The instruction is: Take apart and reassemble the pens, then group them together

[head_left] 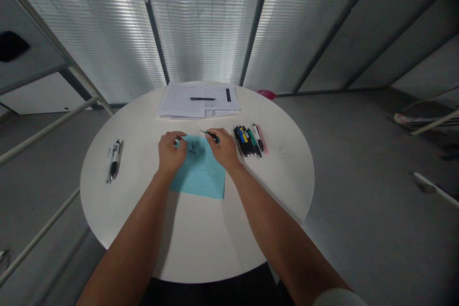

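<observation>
A light-blue sheet (199, 179) lies on the round white table (201, 239), under and between my hands. My right hand (225, 149) is closed round a short dark pen piece (212, 136), whose thin tip points left over the sheet's far edge. Over the sheet's left edge, my left hand (171, 152) is loosely curled, with a gap between thumb and forefinger and nothing visible in it. Small dark pieces (193, 147) lie on the sheet between the hands, too blurred to name.
Several pens (247, 141) lie side by side to the right, with a pink strip (263, 138) beside them. More pens (115, 160) lie at the left. Printed papers (186, 103) bear a dark pen (202, 99) at the back. Window blinds (204, 24) stand behind.
</observation>
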Demonstrator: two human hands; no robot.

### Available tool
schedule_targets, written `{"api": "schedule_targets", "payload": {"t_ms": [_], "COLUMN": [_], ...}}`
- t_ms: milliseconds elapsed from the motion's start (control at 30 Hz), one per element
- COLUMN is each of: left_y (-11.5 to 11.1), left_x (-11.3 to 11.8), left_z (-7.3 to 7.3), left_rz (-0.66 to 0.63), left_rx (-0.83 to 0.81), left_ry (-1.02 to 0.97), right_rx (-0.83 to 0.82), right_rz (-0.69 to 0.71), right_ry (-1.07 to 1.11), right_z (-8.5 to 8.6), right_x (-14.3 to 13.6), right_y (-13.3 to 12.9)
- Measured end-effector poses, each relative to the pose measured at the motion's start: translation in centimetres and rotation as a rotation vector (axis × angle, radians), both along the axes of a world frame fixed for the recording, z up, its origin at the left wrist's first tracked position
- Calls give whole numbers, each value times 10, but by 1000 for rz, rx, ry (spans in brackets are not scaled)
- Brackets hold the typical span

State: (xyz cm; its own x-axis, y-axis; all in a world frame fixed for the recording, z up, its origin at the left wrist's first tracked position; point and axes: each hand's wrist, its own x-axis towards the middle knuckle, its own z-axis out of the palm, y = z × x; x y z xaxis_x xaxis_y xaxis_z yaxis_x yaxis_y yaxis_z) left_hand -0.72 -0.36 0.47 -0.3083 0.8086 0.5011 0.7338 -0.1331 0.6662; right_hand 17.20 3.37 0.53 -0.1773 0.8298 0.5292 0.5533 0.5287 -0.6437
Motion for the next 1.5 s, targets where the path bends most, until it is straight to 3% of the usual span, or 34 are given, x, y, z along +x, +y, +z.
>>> {"api": "schedule_targets", "payload": {"t_ms": [133, 267, 567, 733, 1500], "left_y": [-1, -1, -4, -5, 1], "left_x": [8, 11, 11, 12, 5], "left_z": [-3, -3, 3, 6, 0], "left_rz": [-70, -84, -39, -107, -146], "left_rx": [-288, -410, -404, -451, -424], "left_ry": [375, 465, 428, 413, 289], "right_rx": [-21, -38, -76, -80, -89], "right_rz": [-8, -2, 5, 20, 32], "right_ry": [-84, -173, -239, -262, -263], "right_z": [-1, 0, 3, 2, -1], "right_x": [0, -1, -1, -1, -1], "right_y": [0, -1, -3, -3, -1]}}
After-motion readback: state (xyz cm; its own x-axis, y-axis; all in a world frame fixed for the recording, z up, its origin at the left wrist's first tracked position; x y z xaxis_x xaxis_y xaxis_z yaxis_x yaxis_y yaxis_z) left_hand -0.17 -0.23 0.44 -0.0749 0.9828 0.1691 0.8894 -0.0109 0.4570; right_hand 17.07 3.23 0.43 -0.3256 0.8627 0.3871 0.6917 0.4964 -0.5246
